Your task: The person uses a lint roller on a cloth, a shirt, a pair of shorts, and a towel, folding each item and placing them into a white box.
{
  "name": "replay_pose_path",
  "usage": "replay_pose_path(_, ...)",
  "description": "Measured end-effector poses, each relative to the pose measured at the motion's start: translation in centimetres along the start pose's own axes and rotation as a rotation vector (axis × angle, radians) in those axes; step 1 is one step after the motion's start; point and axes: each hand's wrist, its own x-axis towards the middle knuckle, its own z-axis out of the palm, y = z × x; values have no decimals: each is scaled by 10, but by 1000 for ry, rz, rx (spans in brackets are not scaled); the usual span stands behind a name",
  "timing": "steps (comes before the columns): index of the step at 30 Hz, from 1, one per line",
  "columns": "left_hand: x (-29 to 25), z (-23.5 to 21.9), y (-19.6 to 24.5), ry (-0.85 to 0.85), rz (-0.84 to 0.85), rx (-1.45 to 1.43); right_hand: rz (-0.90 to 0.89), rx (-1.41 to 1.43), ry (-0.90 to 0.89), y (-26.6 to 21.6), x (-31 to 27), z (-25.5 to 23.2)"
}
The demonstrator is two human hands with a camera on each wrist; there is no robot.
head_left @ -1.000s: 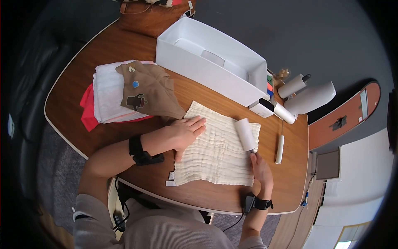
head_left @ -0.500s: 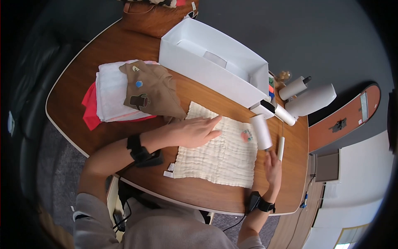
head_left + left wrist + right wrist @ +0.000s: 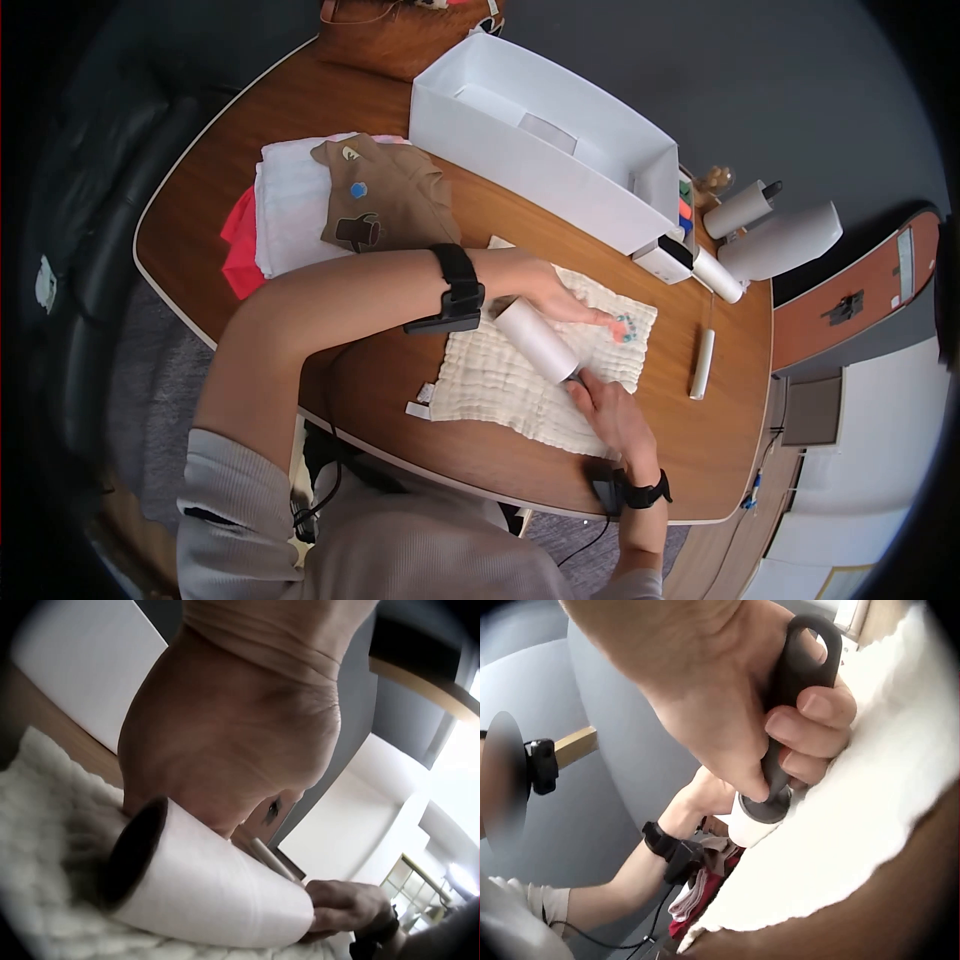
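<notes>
A cream crinkled cloth (image 3: 480,375) lies spread on the table, with a small coloured print (image 3: 624,327) near its right edge. My right hand (image 3: 612,415) grips the dark handle (image 3: 804,671) of a lint roller (image 3: 537,340). Its white paper roll (image 3: 217,885) lies low over the cloth, slanting toward the left forearm. Stretched across the cloth, my left hand (image 3: 545,288) has its fingertips right at the coloured print. In the left wrist view the roll's open end faces the camera, just below the left palm (image 3: 225,742).
Folded clothes with a brown shirt (image 3: 395,195) on top lie at the left. A long white box (image 3: 545,180) stands at the back, beside a brown leather bag (image 3: 370,40). Paper rolls (image 3: 740,210) and a white-handled roller (image 3: 703,365) are at the right.
My left hand has reached right across the cloth to the coloured print. The right hand has brought the lint roller left, from the cloth's right edge to its middle. The view has shifted slightly.
</notes>
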Motion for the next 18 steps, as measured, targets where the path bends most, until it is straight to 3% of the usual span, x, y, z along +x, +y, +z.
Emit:
replay_pose_path(1, 6, 5, -2, -28, -36, 30, -18, 7, -15, -6, -3, 1)
replay_pose_path(4, 13, 8, -12, -65, 90, 74, -205, 36, -85, -18, -8, 7)
replay_pose_path(7, 8, 3, -10, -24, -51, -14, -261, 59, -277, -30, -12, 10)
replay_pose_path(11, 7, -4, -11, -73, 61, -41, -385, 133, -386, -30, -15, 8)
replay_pose_path(14, 6, -8, -12, -110, 97, -127, -439, 307, -225, -21, -18, -9)
replay_pose_path(17, 43, -4, -40, -154, 173, -247, -108, 273, -181, 5, -17, -32)
replay_pose_path(18, 36, -10, -37, -166, 173, -269, -113, 283, -89, 21, -14, -31)
